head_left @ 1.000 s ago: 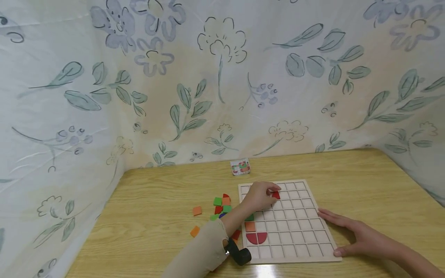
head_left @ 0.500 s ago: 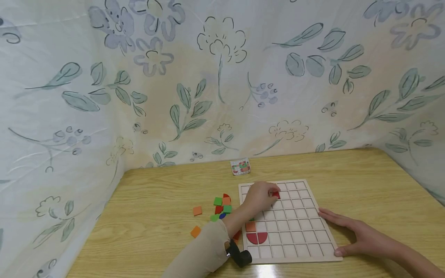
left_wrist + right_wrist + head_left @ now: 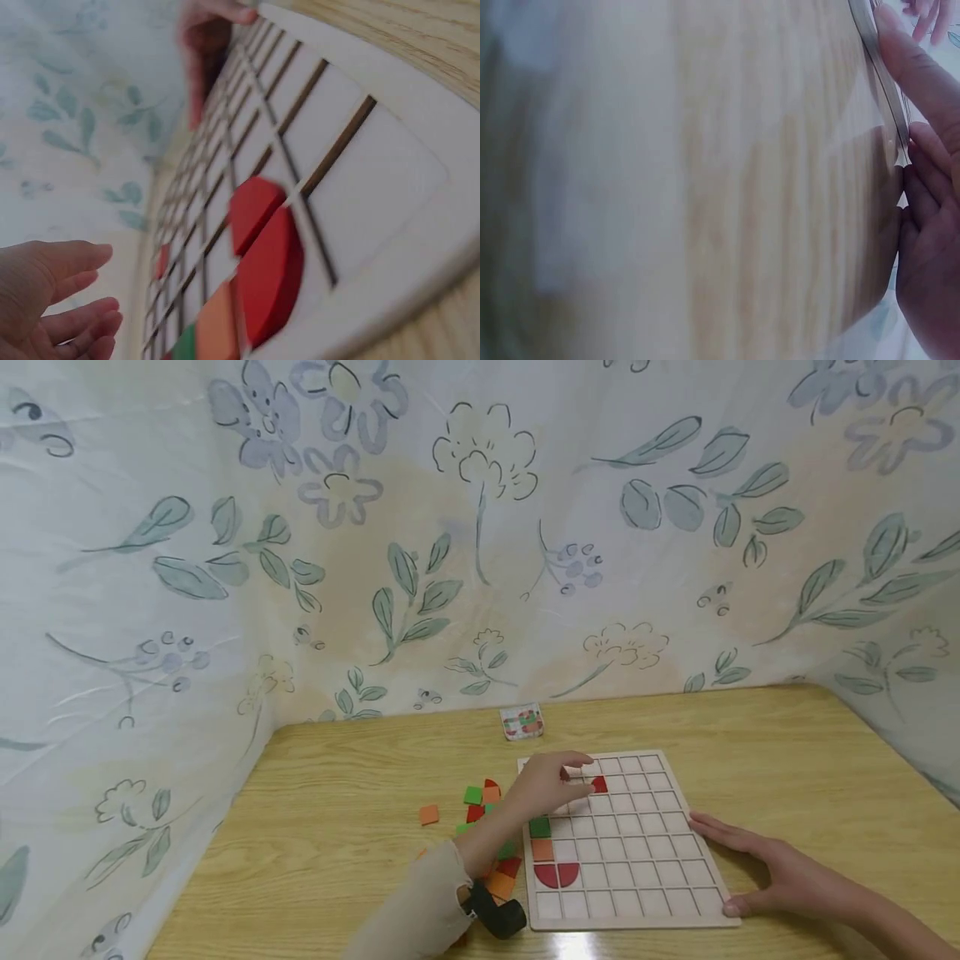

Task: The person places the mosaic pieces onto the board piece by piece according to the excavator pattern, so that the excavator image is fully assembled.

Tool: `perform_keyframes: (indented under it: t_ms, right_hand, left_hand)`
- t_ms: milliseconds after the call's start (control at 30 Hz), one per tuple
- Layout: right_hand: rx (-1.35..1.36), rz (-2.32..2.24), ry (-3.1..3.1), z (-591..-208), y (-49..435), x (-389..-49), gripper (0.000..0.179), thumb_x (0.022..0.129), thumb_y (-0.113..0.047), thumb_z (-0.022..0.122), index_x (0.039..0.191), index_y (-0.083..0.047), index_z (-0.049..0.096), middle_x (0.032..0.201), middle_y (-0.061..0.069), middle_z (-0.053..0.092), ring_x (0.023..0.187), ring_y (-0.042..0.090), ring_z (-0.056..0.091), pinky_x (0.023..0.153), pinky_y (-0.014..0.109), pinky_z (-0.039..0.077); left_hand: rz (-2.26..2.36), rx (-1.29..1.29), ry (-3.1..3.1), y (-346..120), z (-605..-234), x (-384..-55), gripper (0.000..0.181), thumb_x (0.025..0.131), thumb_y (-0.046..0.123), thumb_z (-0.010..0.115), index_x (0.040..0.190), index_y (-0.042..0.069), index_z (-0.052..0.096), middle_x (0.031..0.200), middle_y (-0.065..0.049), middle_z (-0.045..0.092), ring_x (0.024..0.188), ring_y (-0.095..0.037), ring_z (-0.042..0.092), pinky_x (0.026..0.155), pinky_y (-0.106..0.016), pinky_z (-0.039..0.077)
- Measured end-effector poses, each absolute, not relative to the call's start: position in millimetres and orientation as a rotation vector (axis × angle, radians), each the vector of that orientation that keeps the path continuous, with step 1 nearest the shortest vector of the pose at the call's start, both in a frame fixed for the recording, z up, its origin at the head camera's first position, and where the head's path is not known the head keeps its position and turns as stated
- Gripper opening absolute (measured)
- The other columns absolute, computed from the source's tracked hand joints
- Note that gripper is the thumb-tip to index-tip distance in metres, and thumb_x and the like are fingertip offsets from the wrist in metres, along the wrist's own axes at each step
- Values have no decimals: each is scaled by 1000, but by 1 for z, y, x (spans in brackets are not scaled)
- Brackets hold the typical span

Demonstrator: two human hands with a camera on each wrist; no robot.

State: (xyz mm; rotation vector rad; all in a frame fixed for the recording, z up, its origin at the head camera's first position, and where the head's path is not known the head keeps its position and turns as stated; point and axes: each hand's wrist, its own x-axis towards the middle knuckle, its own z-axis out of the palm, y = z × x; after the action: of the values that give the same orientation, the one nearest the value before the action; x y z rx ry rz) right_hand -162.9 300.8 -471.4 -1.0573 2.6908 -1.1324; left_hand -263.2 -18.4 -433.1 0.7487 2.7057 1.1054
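A pale wooden grid board [image 3: 649, 872] lies on the table. Over its upper left part is my left hand [image 3: 546, 787], thumb and fingers spread apart with nothing between them. By the thumb tip, a red quarter-circle tile [image 3: 599, 785] sits in a cell. Two red rounded tiles [image 3: 270, 270] lie side by side in the lower left cells, with an orange square [image 3: 543, 849] and a green square [image 3: 540, 827] above them. My right hand [image 3: 795, 881] rests along the board's right side, fingers extended against the edge and thumb at the near corner.
Loose tiles [image 3: 501, 885] in orange, green and red are scattered left of the board, partly hidden by the left forearm. A small pattern card [image 3: 522, 722] lies behind the board. Floral cloth [image 3: 480, 543] hangs around the table.
The left hand has let go of the red quarter-circle tile and drawn back slightly to the left, its fingers spreading. The tile stays in its cell. The right hand holds its place at the board.
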Motion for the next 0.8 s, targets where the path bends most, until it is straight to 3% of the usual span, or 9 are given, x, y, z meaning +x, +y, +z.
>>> perform_keyframes:
  t_ms: [200,400,600,800]
  right_hand:
    - [-1032,-1115,2694,-473,304,-162,85,71,-29,77,141,-5,36,150,-4,28,127,-20,14,92,-3,13]
    - [-999,-1111,2695,-473,303,-162,86,70,-30,77,141,-6,36,150,-9,27,126,-21,13,90,-3,13]
    - [-924,-1073,2664,-474,303,-163,87,72,-34,75,144,-10,31,149,-20,20,124,-25,9,86,-5,9]
    - [-923,-1088,2643,-475,302,-164,86,73,-32,75,144,-10,31,148,-23,18,123,-25,8,86,-5,9]
  left_hand:
    - [1284,642,2666,-75,-420,-264,37,82,23,69,118,15,63,114,-5,64,92,-16,58,68,-24,48]
    - [1436,537,2646,-129,-419,-256,38,82,20,70,118,11,62,113,-7,65,99,-22,61,85,-35,45]
    - [1578,372,2607,-177,-431,-243,40,80,17,72,119,8,62,112,-10,65,103,-25,60,90,-41,44]
    - [1582,282,2662,-209,-439,-237,39,79,12,72,117,8,63,110,-10,66,101,-25,60,90,-42,43]
